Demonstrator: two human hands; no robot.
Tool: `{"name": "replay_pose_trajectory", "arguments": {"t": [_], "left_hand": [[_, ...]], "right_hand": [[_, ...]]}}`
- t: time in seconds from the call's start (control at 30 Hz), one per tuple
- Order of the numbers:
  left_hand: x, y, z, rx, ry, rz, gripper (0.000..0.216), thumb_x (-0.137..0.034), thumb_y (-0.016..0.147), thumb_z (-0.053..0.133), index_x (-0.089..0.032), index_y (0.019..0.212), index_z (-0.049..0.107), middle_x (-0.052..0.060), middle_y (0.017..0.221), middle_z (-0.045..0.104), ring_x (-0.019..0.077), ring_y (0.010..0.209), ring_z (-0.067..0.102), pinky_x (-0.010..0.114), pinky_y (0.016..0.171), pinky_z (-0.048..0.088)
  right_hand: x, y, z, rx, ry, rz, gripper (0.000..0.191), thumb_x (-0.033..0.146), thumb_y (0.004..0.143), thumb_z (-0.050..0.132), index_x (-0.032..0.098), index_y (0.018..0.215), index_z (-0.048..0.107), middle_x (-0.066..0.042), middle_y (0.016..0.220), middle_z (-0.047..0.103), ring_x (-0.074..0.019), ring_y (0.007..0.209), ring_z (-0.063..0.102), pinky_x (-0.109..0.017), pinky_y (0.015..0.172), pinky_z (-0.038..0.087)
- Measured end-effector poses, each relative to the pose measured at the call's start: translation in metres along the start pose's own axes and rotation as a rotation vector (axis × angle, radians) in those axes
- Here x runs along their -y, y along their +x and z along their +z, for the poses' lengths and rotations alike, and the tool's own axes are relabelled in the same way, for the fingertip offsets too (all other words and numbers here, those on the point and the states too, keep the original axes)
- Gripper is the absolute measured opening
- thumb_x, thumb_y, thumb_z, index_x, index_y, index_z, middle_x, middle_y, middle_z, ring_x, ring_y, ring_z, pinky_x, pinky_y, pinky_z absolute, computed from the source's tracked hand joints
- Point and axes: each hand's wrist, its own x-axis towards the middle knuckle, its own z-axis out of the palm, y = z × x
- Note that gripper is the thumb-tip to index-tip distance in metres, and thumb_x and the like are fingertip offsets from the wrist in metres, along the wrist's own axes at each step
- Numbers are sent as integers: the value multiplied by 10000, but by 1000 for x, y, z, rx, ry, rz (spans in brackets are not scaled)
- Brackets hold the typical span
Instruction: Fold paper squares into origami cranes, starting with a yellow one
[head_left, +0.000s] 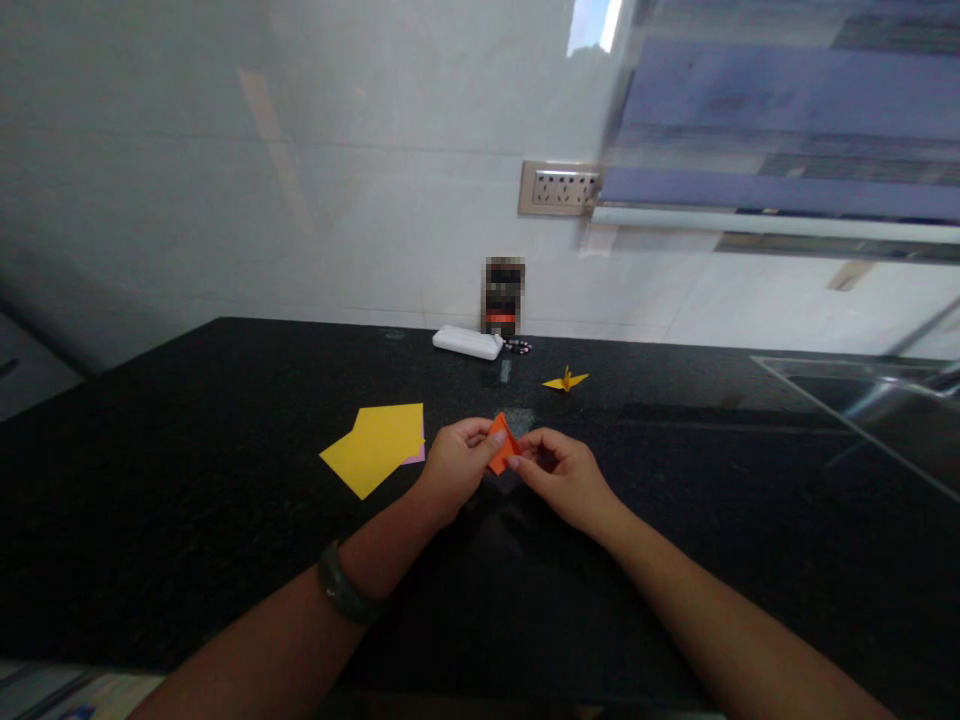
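Note:
A small folded orange paper [501, 443] is held just above the black counter [187, 480], pinched from both sides. My left hand [454, 462] grips its left edge with thumb and fingers closed. My right hand [564, 476] pinches its right edge, fingers curled. A dark band sits on my left wrist. Yellow paper sheets [377, 445] lie flat just left of my left hand, with a pink sheet edge showing under them.
A yellow folded paper crane [566, 381] stands on the counter behind my hands. Further back lie a white flat box [467, 342], a beaded band [519, 346] and a dark blurred object [502, 296] against the wall. A sink [885, 400] is at the right, a wall socket [559, 187] above.

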Motion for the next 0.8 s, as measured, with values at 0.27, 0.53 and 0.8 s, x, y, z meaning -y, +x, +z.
{"name": "replay_pose_trajectory", "arguments": {"t": [0.27,0.53,0.8], "left_hand": [[-1,-1,-1,63,-77,-85,254,-351,721,555,-118,807,611,45,727,624,107,600,562,191,497,433],[-2,-1,-1,99,-116,-112,254,-331,753,525,-113,851,612,60,764,638,113,653,579,188,527,453],[-2,-1,-2,105,-88,-105,244,-318,734,543,-117,849,619,66,778,645,115,630,579,209,547,459]], "right_hand": [[-1,3,-2,-37,28,63,154,275,769,483,169,712,580,8,600,544,-106,532,476,-213,497,373],[-1,3,-3,-51,81,92,179,279,791,440,169,705,552,8,590,534,-111,533,480,-223,510,389],[-1,4,-2,-55,58,92,140,251,768,465,168,707,560,8,581,533,-104,519,471,-213,481,383]]}}
